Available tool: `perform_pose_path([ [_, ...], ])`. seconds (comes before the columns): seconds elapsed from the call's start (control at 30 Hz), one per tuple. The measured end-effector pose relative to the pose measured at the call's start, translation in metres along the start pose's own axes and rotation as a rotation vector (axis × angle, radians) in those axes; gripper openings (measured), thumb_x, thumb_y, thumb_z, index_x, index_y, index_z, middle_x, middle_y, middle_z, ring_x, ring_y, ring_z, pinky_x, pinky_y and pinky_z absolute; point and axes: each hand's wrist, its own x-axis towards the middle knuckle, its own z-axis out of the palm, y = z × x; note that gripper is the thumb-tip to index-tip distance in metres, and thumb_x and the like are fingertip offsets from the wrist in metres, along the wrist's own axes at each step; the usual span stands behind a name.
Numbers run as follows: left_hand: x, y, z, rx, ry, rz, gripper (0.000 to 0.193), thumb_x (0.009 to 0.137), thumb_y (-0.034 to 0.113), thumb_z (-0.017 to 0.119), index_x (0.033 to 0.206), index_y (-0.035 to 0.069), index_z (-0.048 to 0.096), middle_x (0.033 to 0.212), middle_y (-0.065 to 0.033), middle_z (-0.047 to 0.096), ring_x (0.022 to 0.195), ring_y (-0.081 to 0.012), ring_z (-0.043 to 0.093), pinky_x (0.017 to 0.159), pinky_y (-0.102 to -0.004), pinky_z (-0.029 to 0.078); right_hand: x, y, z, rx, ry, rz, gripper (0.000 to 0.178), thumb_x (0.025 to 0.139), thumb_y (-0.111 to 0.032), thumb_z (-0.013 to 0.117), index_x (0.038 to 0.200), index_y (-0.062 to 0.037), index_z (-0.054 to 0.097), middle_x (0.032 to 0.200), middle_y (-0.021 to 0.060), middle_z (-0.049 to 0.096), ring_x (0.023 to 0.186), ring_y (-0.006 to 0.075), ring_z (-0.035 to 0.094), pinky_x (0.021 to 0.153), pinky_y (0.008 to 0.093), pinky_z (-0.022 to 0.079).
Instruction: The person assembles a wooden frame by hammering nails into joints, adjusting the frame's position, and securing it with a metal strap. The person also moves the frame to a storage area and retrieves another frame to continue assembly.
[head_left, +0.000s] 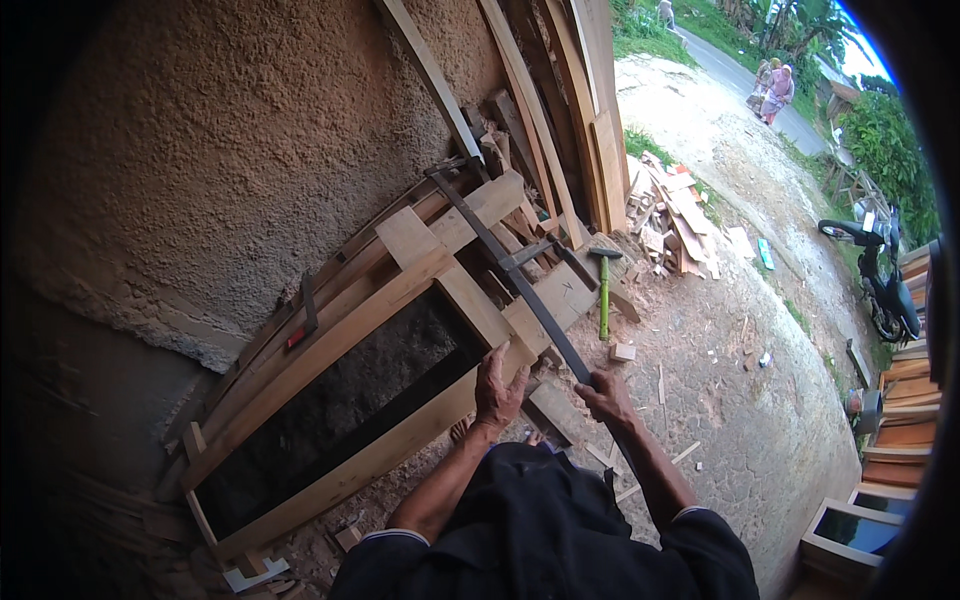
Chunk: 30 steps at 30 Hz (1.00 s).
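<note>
Your left hand (497,385) lies spread on the edge of the wooden frame (400,370) that leans against the rough wall (250,150). Your right hand (605,392) is closed around the near end of a long dark metal bar clamp (510,270) — it runs diagonally across the frame's upper corner — while a green-handled hammer (604,290) lies on the ground just beyond.

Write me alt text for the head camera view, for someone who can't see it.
Seen from above, a person's left hand presses on a long wooden frame leaning by a rough wall, while the right hand grips a long dark metal bar clamp lying across it. A green-handled hammer lies on the dirt ground nearby.
</note>
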Motion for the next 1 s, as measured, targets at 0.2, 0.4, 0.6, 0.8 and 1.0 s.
perform_pose_path([
  [0.2,0.039,0.025,0.016,-1.424,-0.203,-0.726,0.06,0.091,0.06,0.065,0.121,0.008,0.059,0.116,-0.0074,0.065,0.094,-0.0188,0.066,0.082,-0.0303,0.054,-0.087,0.016,0.01,-0.115,0.094,-0.148,0.043,0.083,-0.037,0.072,0.082,0.0037,0.058,0.069,0.0177,0.056,0.065,0.0279,0.059,0.061,0.0425,0.044],
  [0.4,0.025,0.044,0.004,-1.331,-0.074,-1.079,0.065,0.091,0.066,0.061,0.117,0.006,0.06,0.109,-0.0098,0.071,0.088,-0.0203,0.07,0.07,-0.0314,0.056,-0.177,0.04,0.049,-0.185,0.061,-0.086,0.04,0.085,-0.038,0.072,0.086,0.0002,0.06,0.074,0.0178,0.06,0.067,0.0357,0.062,0.061,0.0444,0.046],
  [0.6,-0.032,0.014,-0.031,-1.397,0.033,-1.131,0.068,0.089,0.07,0.059,0.127,0.014,0.056,0.109,-0.0073,0.067,0.087,-0.0231,0.07,0.074,-0.0372,0.058,-0.234,0.056,0.097,-0.155,0.065,-0.078,0.036,0.084,-0.037,0.071,0.087,-0.003,0.061,0.073,0.0164,0.06,0.067,0.0369,0.063,0.063,0.045,0.047],
  [0.8,-0.068,-0.02,-0.047,-1.407,0.145,-1.214,0.067,0.093,0.058,0.063,0.134,0.009,0.042,0.105,-0.0142,0.062,0.088,-0.0276,0.07,0.072,-0.0392,0.062,-0.268,0.064,0.135,-0.156,0.053,-0.043,0.034,0.081,-0.034,0.071,0.087,-0.0026,0.06,0.072,0.0167,0.059,0.066,0.0377,0.062,0.061,0.0446,0.047],
  [1.0,-0.102,-0.02,-0.05,-1.46,0.161,-1.177,0.052,0.098,0.045,0.062,0.13,0.008,0.044,0.105,-0.0144,0.063,0.085,-0.0271,0.07,0.071,-0.0385,0.062,-0.295,0.066,0.144,-0.146,-0.009,0.078,0.035,0.081,-0.035,0.071,0.088,-0.0022,0.059,0.072,0.017,0.058,0.067,0.0377,0.062,0.062,0.0452,0.046],
])
